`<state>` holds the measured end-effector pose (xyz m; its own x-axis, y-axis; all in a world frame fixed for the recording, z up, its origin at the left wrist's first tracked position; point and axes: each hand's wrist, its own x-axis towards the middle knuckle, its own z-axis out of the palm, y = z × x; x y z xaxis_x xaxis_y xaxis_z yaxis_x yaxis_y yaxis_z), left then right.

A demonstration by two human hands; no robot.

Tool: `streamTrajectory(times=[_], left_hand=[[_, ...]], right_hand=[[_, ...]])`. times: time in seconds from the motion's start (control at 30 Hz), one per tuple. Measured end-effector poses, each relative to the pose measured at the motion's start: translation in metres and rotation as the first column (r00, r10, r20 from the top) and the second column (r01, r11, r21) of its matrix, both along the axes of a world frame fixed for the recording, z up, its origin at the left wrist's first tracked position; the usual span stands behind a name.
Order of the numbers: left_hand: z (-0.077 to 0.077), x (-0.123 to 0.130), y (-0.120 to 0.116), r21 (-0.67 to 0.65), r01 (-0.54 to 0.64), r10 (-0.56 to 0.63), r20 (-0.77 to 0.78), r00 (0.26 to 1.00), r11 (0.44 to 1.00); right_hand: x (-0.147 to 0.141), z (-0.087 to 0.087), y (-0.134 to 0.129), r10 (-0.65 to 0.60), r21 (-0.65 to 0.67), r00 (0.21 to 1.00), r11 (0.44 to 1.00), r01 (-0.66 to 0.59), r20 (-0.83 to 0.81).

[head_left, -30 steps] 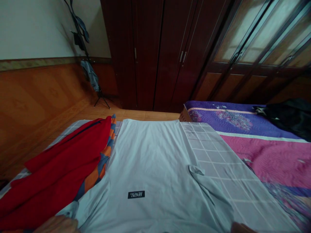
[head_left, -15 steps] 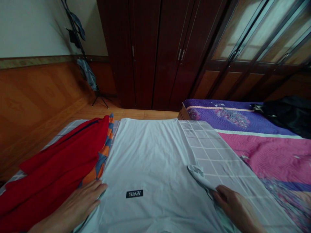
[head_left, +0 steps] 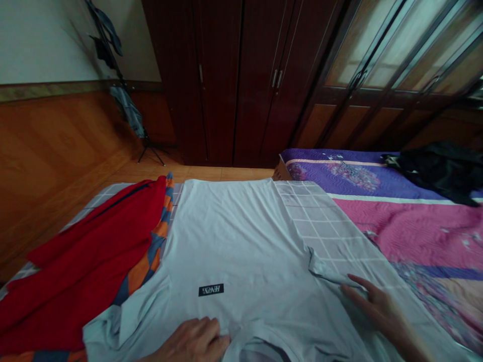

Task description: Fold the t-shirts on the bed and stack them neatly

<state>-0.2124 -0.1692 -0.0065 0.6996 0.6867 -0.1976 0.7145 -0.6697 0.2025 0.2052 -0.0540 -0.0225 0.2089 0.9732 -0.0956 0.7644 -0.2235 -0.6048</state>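
Observation:
A pale T-shirt (head_left: 234,231) lies spread out, its hem away from me and its neckline near the bottom edge. A small black label (head_left: 211,290) with white letters marks its front. My left hand (head_left: 194,339) has its fingers curled closed on the cloth beside the collar. At the right sleeve (head_left: 328,271), my right hand (head_left: 377,306) rests with thumb and forefinger apart against the sleeve's edge. The left sleeve (head_left: 109,322) lies outspread, partly over red clothing.
Red clothing (head_left: 94,246) with an orange and blue checked edge lies on the left of the grey checked sheet (head_left: 313,211). A purple and pink bedspread (head_left: 377,216) with a black garment (head_left: 433,166) is on the right. Dark wardrobes (head_left: 222,85) stand behind; a coat stand (head_left: 147,141) fills the corner.
My left hand has moved from the left sleeve to beside the collar. The left sleeve now spreads outward. The right sleeve has shifted outward, and my right hand's fingers have parted.

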Motion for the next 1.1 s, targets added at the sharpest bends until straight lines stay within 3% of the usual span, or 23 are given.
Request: streamTrajectory(times=[0.1,0.17,0.27,0.37,0.53,0.67,0.77,0.87,0.97,1.03,1.1], left_hand=[[-0.011,0.001,-0.001,-0.075,0.030,-0.031,-0.007,0.999,0.997],[-0.007,-0.003,0.000,-0.183,0.039,-0.028,0.063,0.998,0.982],[0.009,-0.012,0.004,-0.315,-0.017,0.080,0.190,0.978,0.949],[0.020,-0.018,0.010,-0.412,-0.038,0.138,0.214,0.967,0.910],[0.015,-0.016,0.022,-0.526,0.145,0.025,0.303,0.953,0.838],[0.013,-0.015,0.029,-0.543,0.191,-0.023,0.301,0.953,0.818],[0.023,-0.012,0.032,-0.510,0.089,0.053,0.257,0.965,0.856],[0.033,0.002,0.033,-0.424,0.052,0.060,0.247,0.967,0.904],[0.031,0.026,0.031,-0.260,0.158,-0.100,0.221,0.970,0.953],[0.020,0.044,0.026,-0.063,0.230,-0.217,0.164,0.962,0.971],[0.006,0.062,0.021,0.145,0.261,-0.279,0.127,0.952,0.954]], right_hand=[[-0.008,0.001,0.006,0.195,-0.089,0.977,0.978,-0.187,0.086],[-0.008,0.002,0.009,0.234,-0.110,0.966,0.969,-0.223,0.109],[-0.001,0.005,0.011,0.197,-0.142,0.972,0.974,-0.179,0.125],[0.007,0.006,0.008,0.177,-0.198,0.957,0.971,-0.132,0.229],[0.016,0.003,-0.004,0.157,-0.196,0.951,0.975,-0.106,0.267],[0.020,0.006,-0.008,0.040,-0.161,0.996,0.987,-0.027,0.074],[0.017,0.013,-0.008,-0.065,-0.189,0.975,0.982,0.024,-0.214],[0.007,0.020,-0.008,-0.136,-0.285,0.884,0.958,0.003,-0.447],[-0.003,0.024,-0.005,-0.190,-0.356,0.821,0.934,-0.017,-0.538],[-0.004,0.025,-0.002,-0.202,-0.390,0.807,0.920,-0.038,-0.555],[0.001,0.026,0.001,-0.227,-0.383,0.782,0.924,-0.015,-0.580]])
